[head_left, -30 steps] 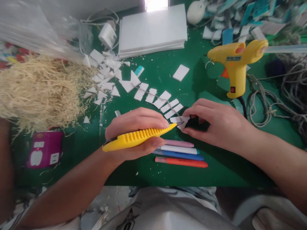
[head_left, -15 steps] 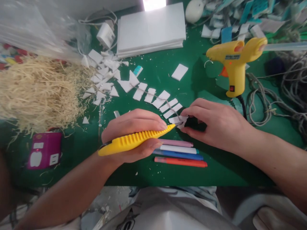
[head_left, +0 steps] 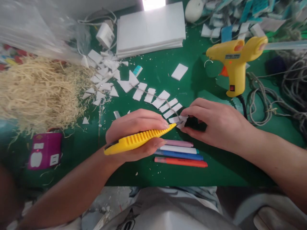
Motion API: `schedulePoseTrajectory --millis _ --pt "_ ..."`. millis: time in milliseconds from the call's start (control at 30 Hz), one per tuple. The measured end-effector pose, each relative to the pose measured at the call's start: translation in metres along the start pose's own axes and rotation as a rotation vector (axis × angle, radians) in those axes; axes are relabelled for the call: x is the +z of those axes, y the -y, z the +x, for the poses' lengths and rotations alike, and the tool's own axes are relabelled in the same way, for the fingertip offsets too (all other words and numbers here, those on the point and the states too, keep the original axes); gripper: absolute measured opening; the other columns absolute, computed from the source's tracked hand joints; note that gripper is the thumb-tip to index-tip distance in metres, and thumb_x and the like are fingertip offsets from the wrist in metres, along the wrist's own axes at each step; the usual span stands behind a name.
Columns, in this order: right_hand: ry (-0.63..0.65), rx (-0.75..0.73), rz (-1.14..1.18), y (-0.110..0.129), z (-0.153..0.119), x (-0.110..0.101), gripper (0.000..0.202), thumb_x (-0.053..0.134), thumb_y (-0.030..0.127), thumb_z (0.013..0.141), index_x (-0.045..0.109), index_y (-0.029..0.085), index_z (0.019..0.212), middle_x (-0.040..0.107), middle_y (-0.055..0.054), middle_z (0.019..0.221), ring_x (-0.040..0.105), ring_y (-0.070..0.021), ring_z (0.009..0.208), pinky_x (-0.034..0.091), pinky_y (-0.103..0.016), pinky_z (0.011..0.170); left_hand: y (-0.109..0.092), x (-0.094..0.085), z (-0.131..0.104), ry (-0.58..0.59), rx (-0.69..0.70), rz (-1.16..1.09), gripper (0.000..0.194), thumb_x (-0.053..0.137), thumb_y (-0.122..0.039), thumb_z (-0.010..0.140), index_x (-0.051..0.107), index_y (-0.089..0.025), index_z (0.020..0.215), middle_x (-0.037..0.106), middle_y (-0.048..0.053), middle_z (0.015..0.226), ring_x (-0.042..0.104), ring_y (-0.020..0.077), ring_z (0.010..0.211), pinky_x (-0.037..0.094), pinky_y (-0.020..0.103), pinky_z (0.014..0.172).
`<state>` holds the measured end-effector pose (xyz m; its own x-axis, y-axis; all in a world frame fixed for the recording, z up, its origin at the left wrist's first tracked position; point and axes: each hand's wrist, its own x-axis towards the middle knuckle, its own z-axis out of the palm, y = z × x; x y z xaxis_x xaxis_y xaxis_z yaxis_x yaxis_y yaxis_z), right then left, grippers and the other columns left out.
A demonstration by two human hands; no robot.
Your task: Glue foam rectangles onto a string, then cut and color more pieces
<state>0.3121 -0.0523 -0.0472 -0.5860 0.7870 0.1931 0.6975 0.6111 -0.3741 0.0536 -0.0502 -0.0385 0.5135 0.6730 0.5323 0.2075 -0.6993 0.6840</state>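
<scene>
My left hand (head_left: 139, 132) is closed round a yellow utility knife (head_left: 141, 137) with a ribbed handle. Its blade tip meets a small white foam board piece (head_left: 181, 122) at the right end of a row. Thumb and fingers of my right hand (head_left: 211, 123) pinch that piece from the right. A thin grey string (head_left: 155, 95) runs along the row, over several white foam strips (head_left: 164, 99) that curve up to a forked pair of pieces (head_left: 130, 81) at the far end. The exact contact of blade and piece is partly hidden.
Several markers (head_left: 182, 162) lie below the knife. A yellow glue gun (head_left: 233, 60) stands at the right beside coiled grey cord (head_left: 261, 102). White scraps (head_left: 105, 73), a heap of straw (head_left: 40, 92) and a purple box (head_left: 45, 150) occupy the left. White boards (head_left: 151, 30) are stacked behind.
My left hand and the utility knife have shifted slightly to the right, towards the pinched piece. My right hand has stayed in place.
</scene>
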Motion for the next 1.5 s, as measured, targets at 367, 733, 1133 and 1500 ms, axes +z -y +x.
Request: schedulePoseTrajectory --millis 367,733,1133,1500 --pt "0.016 0.018 0.005 0.0002 -0.0009 -0.0004 0.019 0.065 0.03 0.093 0.073 0.017 0.103 0.072 -0.007 0.094 0.06 -0.0145 0.067 0.043 -0.026 0.055 -0.0014 -0.0034 0.0015 0.049 0.097 0.06 0.017 0.072 -0.023 0.092 0.073 -0.021 0.109 0.08 0.005 0.098 0.078 0.0172 0.083 0.068 0.026 0.073" --pt "0.025 0.021 0.007 0.0005 -0.0003 -0.0011 0.018 0.066 0.029 0.091 0.073 0.018 0.104 0.073 -0.006 0.094 0.06 -0.0139 0.065 0.042 -0.026 0.054 -0.0075 -0.0042 0.0007 0.132 0.145 0.124 0.014 0.069 -0.028 0.096 0.071 -0.023 0.109 0.081 0.005 0.098 0.079 0.0175 0.08 0.069 0.025 0.068" --pt "0.025 0.032 -0.002 0.0005 0.0002 -0.0003 0.017 0.067 0.029 0.091 0.073 0.019 0.103 0.073 -0.006 0.095 0.06 -0.0137 0.065 0.042 -0.026 0.054 -0.0069 -0.0017 0.0052 0.105 0.137 0.108 0.015 0.071 -0.023 0.093 0.071 -0.023 0.108 0.08 0.004 0.097 0.078 0.0174 0.08 0.069 0.025 0.069" --pt "0.02 0.031 0.009 0.0017 0.0 -0.0011 0.017 0.065 0.028 0.092 0.073 0.018 0.102 0.072 -0.006 0.095 0.059 -0.0137 0.065 0.041 -0.026 0.053 -0.0078 -0.0027 0.0082 0.127 0.11 0.087 0.018 0.073 -0.022 0.091 0.072 -0.024 0.108 0.08 0.004 0.098 0.078 0.0178 0.08 0.069 0.025 0.07"
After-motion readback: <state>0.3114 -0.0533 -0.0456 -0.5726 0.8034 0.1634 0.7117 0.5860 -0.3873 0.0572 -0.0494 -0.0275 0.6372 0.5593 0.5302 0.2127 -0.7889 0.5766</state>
